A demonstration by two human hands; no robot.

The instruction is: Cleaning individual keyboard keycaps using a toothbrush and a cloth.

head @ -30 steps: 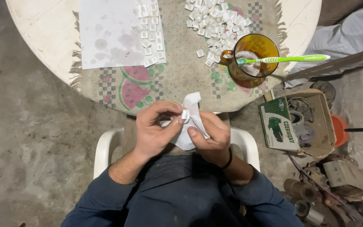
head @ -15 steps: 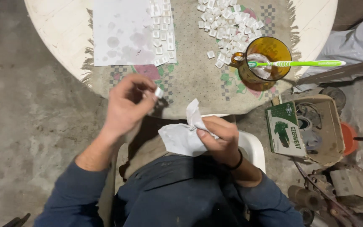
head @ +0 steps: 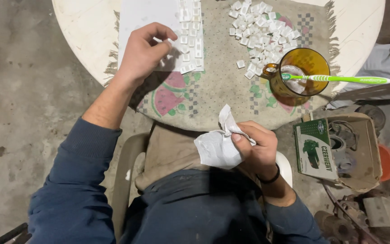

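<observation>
Fingertips of the left hand [head: 141, 53] pinched a small white square tile [head: 169, 42] over the white paper sheet [head: 147, 18], beside rows of matching tiles [head: 190, 34]. The right hand [head: 258, 147] clenched a crumpled white tissue [head: 215, 147] above the lap. Farther out on the round table [head: 82, 31], loose white tiles [head: 260, 27] lay near an amber glass mug [head: 301, 74] bearing a green toothbrush [head: 339, 79].

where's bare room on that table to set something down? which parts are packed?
Free: the bare cloth between the white sheet, the loose pile of white pieces and the amber mug; also the bare table rim left of the sheet. Crowded: the sheet's right edge, where the left hand works at rows of pieces, and the pile.
</observation>
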